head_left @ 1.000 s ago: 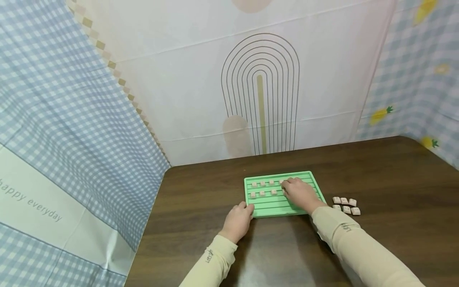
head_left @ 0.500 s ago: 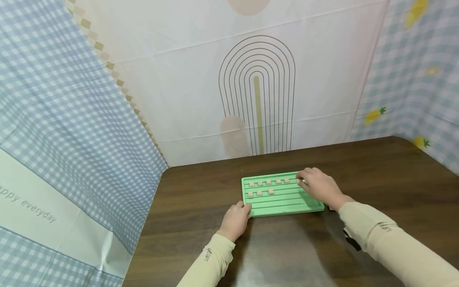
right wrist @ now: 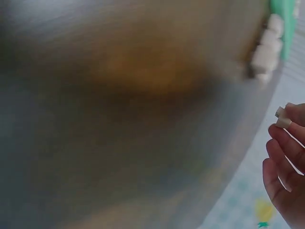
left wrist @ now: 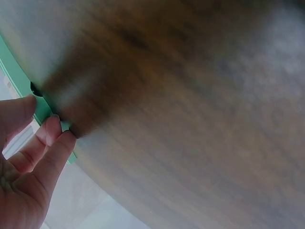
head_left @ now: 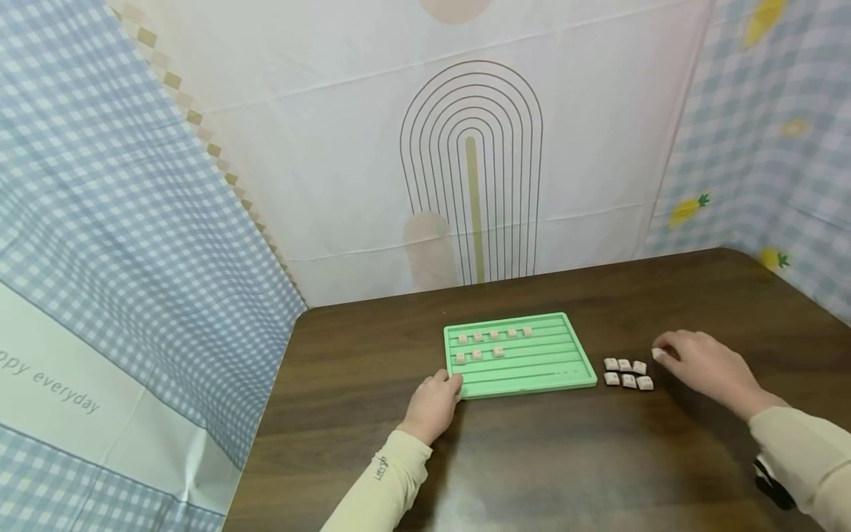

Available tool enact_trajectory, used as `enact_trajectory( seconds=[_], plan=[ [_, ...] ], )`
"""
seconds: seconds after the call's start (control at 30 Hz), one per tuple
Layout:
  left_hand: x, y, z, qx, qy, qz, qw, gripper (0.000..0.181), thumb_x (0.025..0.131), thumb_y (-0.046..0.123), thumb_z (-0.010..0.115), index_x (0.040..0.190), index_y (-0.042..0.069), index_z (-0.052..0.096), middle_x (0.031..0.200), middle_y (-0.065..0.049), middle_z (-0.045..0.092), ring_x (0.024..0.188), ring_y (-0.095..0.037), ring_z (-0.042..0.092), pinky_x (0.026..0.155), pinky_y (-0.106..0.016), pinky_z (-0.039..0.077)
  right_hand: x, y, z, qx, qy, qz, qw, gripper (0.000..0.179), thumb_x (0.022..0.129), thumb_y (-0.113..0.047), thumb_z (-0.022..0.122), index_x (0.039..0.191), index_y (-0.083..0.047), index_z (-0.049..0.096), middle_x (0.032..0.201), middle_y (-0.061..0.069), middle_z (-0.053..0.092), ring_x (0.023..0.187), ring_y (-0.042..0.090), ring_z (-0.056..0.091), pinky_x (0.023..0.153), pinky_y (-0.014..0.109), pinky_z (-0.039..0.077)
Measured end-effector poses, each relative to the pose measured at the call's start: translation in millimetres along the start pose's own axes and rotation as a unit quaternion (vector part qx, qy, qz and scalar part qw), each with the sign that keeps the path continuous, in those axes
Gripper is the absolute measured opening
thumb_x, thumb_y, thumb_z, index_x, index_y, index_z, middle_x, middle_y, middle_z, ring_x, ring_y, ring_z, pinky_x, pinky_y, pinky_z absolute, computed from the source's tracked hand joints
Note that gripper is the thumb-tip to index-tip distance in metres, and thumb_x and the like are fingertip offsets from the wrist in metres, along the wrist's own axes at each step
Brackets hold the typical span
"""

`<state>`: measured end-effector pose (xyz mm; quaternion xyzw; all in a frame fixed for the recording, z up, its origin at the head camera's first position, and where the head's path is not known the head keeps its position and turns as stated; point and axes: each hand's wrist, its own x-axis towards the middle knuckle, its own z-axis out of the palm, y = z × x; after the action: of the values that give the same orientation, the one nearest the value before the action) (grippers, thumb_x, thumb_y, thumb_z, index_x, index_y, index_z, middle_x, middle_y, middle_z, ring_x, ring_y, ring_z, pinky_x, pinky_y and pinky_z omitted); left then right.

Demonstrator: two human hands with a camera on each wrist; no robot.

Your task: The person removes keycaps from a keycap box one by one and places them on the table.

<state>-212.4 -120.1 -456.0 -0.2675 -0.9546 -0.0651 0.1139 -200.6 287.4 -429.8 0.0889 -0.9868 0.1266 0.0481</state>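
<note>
In the head view, a light green ridged tray (head_left: 525, 378) lies on the table. Several pale keycaps (head_left: 494, 335) sit along its top row, and three more (head_left: 476, 355) stand in the row below, towards the left. My left hand (head_left: 432, 405) grips the tray's near-left corner; the left wrist view shows the thumb (left wrist: 19, 112) and fingertips pinching its green edge. Off to the right, my right hand (head_left: 711, 367) pinches one keycap (head_left: 657, 354) between thumb and fingertips. That keycap (right wrist: 283, 122) also shows in the right wrist view, with the other fingers loosely bent.
Between the tray and my right hand, several loose keycaps (head_left: 628, 380) lie in two short rows on the dark wooden table (head_left: 532, 458). A printed cloth (head_left: 359, 185) hangs behind the table, and a checked cloth (head_left: 166, 222) hangs at its left.
My right hand has moved from the tray's top row rightwards past the loose keycaps, and now holds a keycap. A keycap it had covered shows in the top row. The left hand stays put.
</note>
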Motion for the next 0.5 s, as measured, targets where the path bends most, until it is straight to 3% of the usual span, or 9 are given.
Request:
enact_trajectory(
  seconds=[0.17,0.5],
  plan=[
    [0.2,0.1,-0.4,-0.001,-0.005,-0.002,1.0,0.01,0.085,0.015,0.065,0.087,0.012,0.056,0.081,-0.006,0.056,0.064,-0.021,0.056,0.055,-0.026,0.047,-16.4,13.2,12.5,-0.002,-0.026,0.01,0.9996,0.02,0.088,-0.021,0.06,0.098,-0.005,0.065,0.091,0.012,0.064,0.076,0.026,0.06,0.058,0.041,0.046],
    [0.9,0.9,-2.6,-0.003,-0.007,-0.003,1.0,0.012,0.085,0.015,0.066,0.086,0.011,0.055,0.081,-0.005,0.056,0.065,-0.02,0.056,0.057,-0.027,0.047,-23.9,6.1,23.3,0.001,-0.034,0.003,0.9994,0.014,0.086,-0.019,0.06,0.094,-0.009,0.066,0.088,0.006,0.062,0.073,0.021,0.058,0.058,0.039,0.046]
  ],
)
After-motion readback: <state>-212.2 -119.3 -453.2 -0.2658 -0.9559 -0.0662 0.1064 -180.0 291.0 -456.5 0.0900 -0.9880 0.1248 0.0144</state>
